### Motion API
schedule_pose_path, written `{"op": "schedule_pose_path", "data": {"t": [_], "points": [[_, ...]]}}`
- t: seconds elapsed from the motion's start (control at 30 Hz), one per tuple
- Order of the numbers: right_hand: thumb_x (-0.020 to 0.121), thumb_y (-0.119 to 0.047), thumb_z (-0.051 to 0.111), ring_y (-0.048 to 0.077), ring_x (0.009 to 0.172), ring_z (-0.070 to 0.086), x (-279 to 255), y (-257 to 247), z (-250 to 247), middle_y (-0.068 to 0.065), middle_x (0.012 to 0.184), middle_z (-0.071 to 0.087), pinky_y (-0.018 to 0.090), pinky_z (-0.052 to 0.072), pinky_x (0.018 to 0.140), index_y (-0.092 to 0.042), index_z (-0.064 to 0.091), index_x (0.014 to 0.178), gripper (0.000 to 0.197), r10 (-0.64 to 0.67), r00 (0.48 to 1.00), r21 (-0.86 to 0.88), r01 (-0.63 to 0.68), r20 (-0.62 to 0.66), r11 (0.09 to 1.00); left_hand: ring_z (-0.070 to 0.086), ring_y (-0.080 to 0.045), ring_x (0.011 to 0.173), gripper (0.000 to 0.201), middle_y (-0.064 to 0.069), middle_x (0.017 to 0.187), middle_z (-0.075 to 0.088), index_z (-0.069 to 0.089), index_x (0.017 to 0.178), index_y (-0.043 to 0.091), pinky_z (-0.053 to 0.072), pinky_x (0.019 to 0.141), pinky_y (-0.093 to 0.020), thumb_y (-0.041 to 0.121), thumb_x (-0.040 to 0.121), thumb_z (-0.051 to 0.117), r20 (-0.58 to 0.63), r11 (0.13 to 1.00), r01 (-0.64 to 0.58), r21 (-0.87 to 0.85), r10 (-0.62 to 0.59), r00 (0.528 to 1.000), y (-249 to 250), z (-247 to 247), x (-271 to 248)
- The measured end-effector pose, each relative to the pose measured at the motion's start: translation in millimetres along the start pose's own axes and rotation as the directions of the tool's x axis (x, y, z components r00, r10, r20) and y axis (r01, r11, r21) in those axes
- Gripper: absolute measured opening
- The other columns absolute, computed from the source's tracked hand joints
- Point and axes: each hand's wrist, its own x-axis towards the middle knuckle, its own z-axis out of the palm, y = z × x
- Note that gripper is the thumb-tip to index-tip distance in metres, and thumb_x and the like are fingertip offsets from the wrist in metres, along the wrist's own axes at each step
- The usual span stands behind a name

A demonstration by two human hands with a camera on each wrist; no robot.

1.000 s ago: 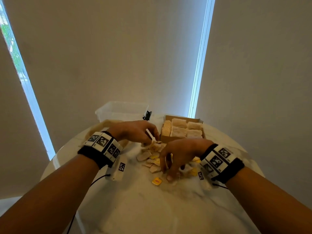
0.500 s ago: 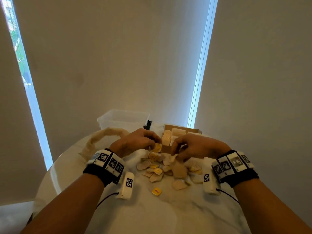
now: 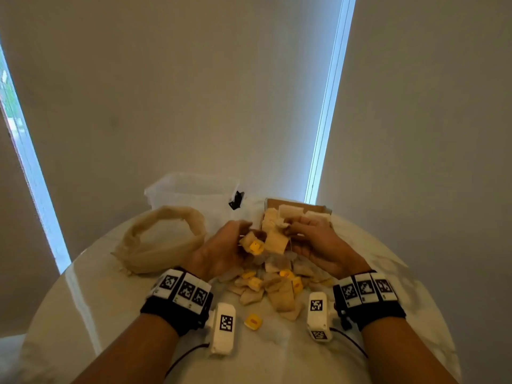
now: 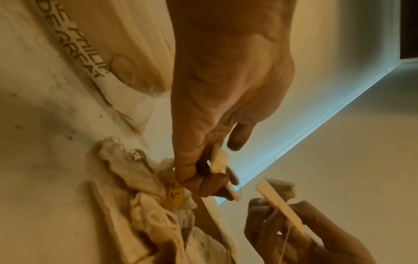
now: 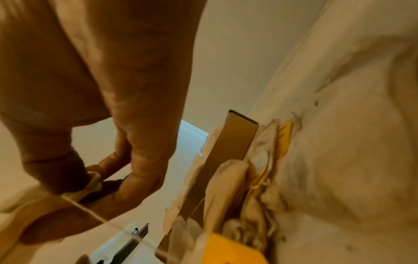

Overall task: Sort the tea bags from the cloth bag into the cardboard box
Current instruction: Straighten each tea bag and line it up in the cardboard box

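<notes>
Just in front of the cardboard box (image 3: 297, 204), which holds rows of tea bags, both hands are raised above the loose pile of tea bags (image 3: 277, 289) on the white table (image 3: 110, 314). My left hand (image 3: 245, 232) pinches a tea bag with a yellow tag (image 3: 252, 244); in the left wrist view its thumb and fingers (image 4: 192, 178) clamp the pale bag (image 4: 219, 160). My right hand (image 3: 291, 230) pinches another tea bag (image 3: 275, 241), and a thin string hangs from it. The beige cloth bag (image 3: 163, 239) lies open at the left.
A clear plastic tub (image 3: 191, 187) stands at the back of the table with a black clip (image 3: 236, 199) beside it. One loose yellow tag (image 3: 253, 320) lies near the front. Window strips and blinds are behind the round table's far edge.
Both hands have lifted off the pile and moved towards the box, each carrying a tea bag. The right hand came up from the pile's right side.
</notes>
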Motion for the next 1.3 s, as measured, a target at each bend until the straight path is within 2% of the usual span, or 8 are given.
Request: {"op": "schedule_pose_path", "data": {"t": [0.13, 0.33, 0.5, 0.73, 0.83, 0.97, 1.13, 1.3], "points": [[0.103, 0.001, 0.057, 0.031, 0.103, 0.076, 1.4, 5.5, 3.1, 0.017, 0.109, 0.077, 0.039, 0.066, 0.082, 0.002, 0.071, 0.123, 0.024, -0.024, 1.000, 0.030, 0.024, 0.004, 0.999, 0.066, -0.022, 0.073, 0.059, -0.010, 0.092, 0.074, 0.075, 0.117, 0.007, 0.055, 0.066, -0.034, 0.060, 0.100, 0.059, 0.082, 0.995, 0.002, 0.099, -0.010, 0.997, 3.8, 7.6, -17.1], [0.102, -0.008, 0.065, 0.038, 0.119, 0.071, 0.5, 10.9, 0.7, 0.022, 0.127, 0.073, 0.050, 0.057, 0.106, -0.002, 0.069, 0.130, 0.029, 0.016, 0.999, -0.069, -0.013, 0.036, 0.998, 0.072, -0.031, 0.104, 0.037, -0.011, 0.109, 0.080, 0.079, 0.116, 0.011, 0.057, 0.093, -0.046, 0.038, 0.091, 0.079, 0.090, 0.940, -0.192, 0.282, 0.173, 0.981, -6.9, 5.1, -10.2], [0.101, -0.008, 0.066, 0.030, 0.112, 0.075, -4.6, 4.3, -3.8, 0.016, 0.121, 0.077, 0.047, 0.060, 0.101, -0.006, 0.076, 0.123, 0.024, -0.013, 0.999, -0.039, 0.012, -0.040, 0.999, 0.071, -0.019, 0.091, 0.028, -0.012, 0.111, 0.076, 0.074, 0.122, 0.010, 0.058, 0.069, -0.027, 0.026, 0.099, 0.071, 0.054, 0.951, -0.203, 0.233, 0.195, 0.979, -1.2, -5.2, -9.4], [0.101, -0.018, 0.070, 0.031, 0.114, 0.074, -7.5, 3.6, -1.7, 0.015, 0.116, 0.079, 0.045, 0.061, 0.098, -0.006, 0.079, 0.116, 0.021, -0.022, 0.997, -0.053, 0.019, -0.069, 0.998, 0.070, -0.033, 0.091, 0.027, -0.028, 0.110, 0.073, 0.071, 0.125, 0.023, 0.050, 0.061, -0.028, 0.009, 0.107, 0.055, 0.054, 0.953, -0.253, 0.167, 0.247, 0.968, 1.1, -4.8, -14.2], [0.102, -0.024, 0.069, 0.027, 0.107, 0.076, -8.8, 6.3, 4.3, 0.012, 0.111, 0.080, 0.036, 0.060, 0.085, -0.010, 0.079, 0.116, 0.022, 0.005, 0.998, -0.134, -0.014, -0.062, 0.991, 0.065, -0.023, 0.081, 0.026, -0.020, 0.108, 0.072, 0.078, 0.119, 0.018, 0.046, 0.058, -0.024, 0.020, 0.109, 0.054, 0.071, 0.946, -0.273, 0.173, 0.264, 0.962, 1.0, -1.0, -13.4], [0.103, -0.033, 0.067, 0.019, 0.095, 0.076, -11.9, 7.3, 9.3, 0.007, 0.108, 0.081, 0.037, 0.056, 0.089, -0.016, 0.079, 0.117, 0.025, 0.016, 0.999, -0.207, -0.022, -0.030, 0.978, 0.059, -0.020, 0.077, 0.043, -0.011, 0.098, 0.076, 0.079, 0.116, 0.024, 0.042, 0.059, -0.027, 0.060, 0.094, 0.070, 0.095, 0.914, -0.282, 0.293, 0.266, 0.959, -1.8, 2.9, -11.9], [0.103, -0.041, 0.066, 0.010, 0.063, 0.058, -13.0, 4.7, 5.8, 0.002, 0.083, 0.074, 0.025, 0.048, 0.061, -0.017, 0.081, 0.114, 0.031, 0.026, 0.999, -0.276, -0.037, -0.041, 0.961, 0.069, -0.006, 0.064, 0.029, 0.003, 0.082, 0.075, 0.079, 0.110, 0.015, 0.053, 0.061, -0.018, 0.039, 0.091, 0.080, -0.005, 0.847, -0.364, 0.387, 0.396, 0.918, -3.6, -1.3, -5.9], [0.104, -0.030, 0.066, 0.010, 0.056, 0.045, -11.8, -3.4, -5.3, 0.006, 0.084, 0.063, 0.022, 0.034, 0.049, -0.011, 0.078, 0.118, 0.026, -0.077, 0.995, -0.194, 0.063, -0.066, 0.979, 0.053, -0.008, 0.061, 0.025, 0.009, 0.064, 0.061, 0.083, 0.104, 0.017, 0.045, 0.057, -0.023, 0.039, 0.094, 0.078, -0.006, 0.859, -0.332, 0.389, 0.363, 0.932, -2.4, -13.5, -3.0]]}}
